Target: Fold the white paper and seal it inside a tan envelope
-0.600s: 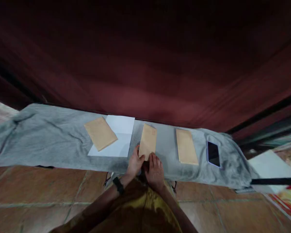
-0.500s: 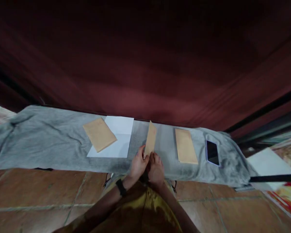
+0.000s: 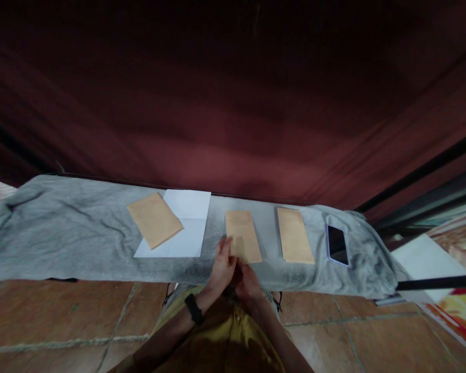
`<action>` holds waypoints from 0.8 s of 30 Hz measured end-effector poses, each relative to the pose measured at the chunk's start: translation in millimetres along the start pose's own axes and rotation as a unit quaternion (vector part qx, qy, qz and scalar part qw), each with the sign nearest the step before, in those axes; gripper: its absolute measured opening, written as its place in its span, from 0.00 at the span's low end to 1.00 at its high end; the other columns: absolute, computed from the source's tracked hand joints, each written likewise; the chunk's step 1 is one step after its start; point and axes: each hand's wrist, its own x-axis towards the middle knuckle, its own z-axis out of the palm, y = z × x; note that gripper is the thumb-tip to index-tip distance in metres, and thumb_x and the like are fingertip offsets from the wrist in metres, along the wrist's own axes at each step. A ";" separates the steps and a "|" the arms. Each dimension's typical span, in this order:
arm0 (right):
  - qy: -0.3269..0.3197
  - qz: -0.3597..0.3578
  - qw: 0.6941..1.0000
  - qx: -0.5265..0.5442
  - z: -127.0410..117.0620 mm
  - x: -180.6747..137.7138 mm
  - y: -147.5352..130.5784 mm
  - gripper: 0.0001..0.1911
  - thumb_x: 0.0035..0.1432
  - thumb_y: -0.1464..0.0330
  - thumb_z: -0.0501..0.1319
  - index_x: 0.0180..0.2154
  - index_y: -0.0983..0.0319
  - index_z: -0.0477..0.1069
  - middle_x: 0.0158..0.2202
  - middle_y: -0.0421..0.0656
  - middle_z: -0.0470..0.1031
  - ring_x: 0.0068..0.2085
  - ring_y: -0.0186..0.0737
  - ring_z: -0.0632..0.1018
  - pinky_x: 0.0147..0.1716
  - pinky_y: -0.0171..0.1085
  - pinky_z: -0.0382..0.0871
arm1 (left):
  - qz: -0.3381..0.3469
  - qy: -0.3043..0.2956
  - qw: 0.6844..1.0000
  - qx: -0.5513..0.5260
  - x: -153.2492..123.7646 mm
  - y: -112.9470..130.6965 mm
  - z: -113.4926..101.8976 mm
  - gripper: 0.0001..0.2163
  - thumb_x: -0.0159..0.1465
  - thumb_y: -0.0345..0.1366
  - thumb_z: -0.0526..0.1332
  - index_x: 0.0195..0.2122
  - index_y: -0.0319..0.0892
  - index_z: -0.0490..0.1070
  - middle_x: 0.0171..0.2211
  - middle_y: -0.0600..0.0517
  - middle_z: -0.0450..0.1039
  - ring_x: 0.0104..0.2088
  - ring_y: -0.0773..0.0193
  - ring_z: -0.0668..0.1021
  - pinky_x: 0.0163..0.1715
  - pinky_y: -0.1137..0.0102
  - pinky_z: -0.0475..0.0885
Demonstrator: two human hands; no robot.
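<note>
A tan envelope (image 3: 243, 241) lies flat in the middle of a grey cloth (image 3: 62, 238). My left hand (image 3: 222, 265) pinches its near left edge, with the fingers close together. My right hand (image 3: 249, 281) sits just below the envelope's near edge, fingers curled against it. A black band is on my left wrist. A second tan envelope (image 3: 154, 226) lies to the left, partly on a white sheet of paper (image 3: 188, 230). A third tan envelope (image 3: 295, 241) lies to the right of the middle one.
A dark phone (image 3: 337, 244) lies on the cloth's right end. A dark red curtain (image 3: 233, 119) hangs behind the cloth. Brown floor tiles (image 3: 62, 321) run along the near side. At the far right are a white sheet (image 3: 427, 261) and a black bar (image 3: 438, 283).
The middle envelope was tilted up on edge between both hands; it has turned over and now lies flat on the cloth. Both hands have stayed at its near edge.
</note>
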 end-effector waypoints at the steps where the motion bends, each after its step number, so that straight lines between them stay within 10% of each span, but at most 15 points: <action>1: -0.004 0.039 0.999 0.033 -1.7 -0.2 -1.1 0.24 0.62 0.47 0.52 0.40 0.57 0.76 0.37 0.50 0.82 0.44 0.53 0.82 0.45 0.50 0.77 | -0.002 -0.003 1.000 -0.007 1.1 -4.1 -1.2 0.26 0.58 0.23 0.58 0.58 0.46 0.70 0.61 0.46 0.68 0.63 0.55 0.71 0.67 0.56 0.64; 14: -0.052 0.243 0.964 0.091 -19.2 2.9 -10.9 0.22 0.58 0.49 0.62 0.38 0.62 0.75 0.33 0.47 0.81 0.34 0.43 0.83 0.38 0.41 0.79 | -0.029 -0.034 0.999 -0.010 12.5 -16.2 -11.5 0.25 0.55 0.19 0.58 0.51 0.45 0.76 0.55 0.48 0.73 0.55 0.58 0.77 0.58 0.60 0.75; 17: -0.070 0.166 0.981 -0.075 -26.5 -0.4 -9.9 0.29 0.62 0.44 0.56 0.39 0.63 0.77 0.31 0.48 0.80 0.31 0.44 0.82 0.35 0.45 0.80 | -0.001 -0.023 0.998 0.052 10.8 -19.5 -14.7 0.29 0.53 0.17 0.55 0.54 0.46 0.75 0.56 0.48 0.72 0.58 0.59 0.76 0.62 0.59 0.72; 20: -0.035 0.005 0.978 -0.205 -38.8 -1.8 -12.9 0.25 0.67 0.50 0.55 0.45 0.61 0.78 0.45 0.53 0.81 0.46 0.50 0.82 0.53 0.52 0.75 | 0.048 -0.028 0.991 0.119 4.9 -18.7 -16.2 0.33 0.55 0.16 0.51 0.60 0.45 0.70 0.61 0.46 0.68 0.62 0.59 0.72 0.65 0.58 0.68; 24: -0.062 -0.252 0.844 -0.470 -56.5 -5.3 -13.2 0.23 0.72 0.65 0.51 0.63 0.63 0.68 0.65 0.53 0.70 0.67 0.49 0.68 0.69 0.55 0.56 | 0.087 -0.024 0.964 0.251 -1.5 -11.1 -16.9 0.28 0.63 0.21 0.52 0.64 0.42 0.67 0.65 0.40 0.65 0.65 0.51 0.69 0.63 0.52 0.68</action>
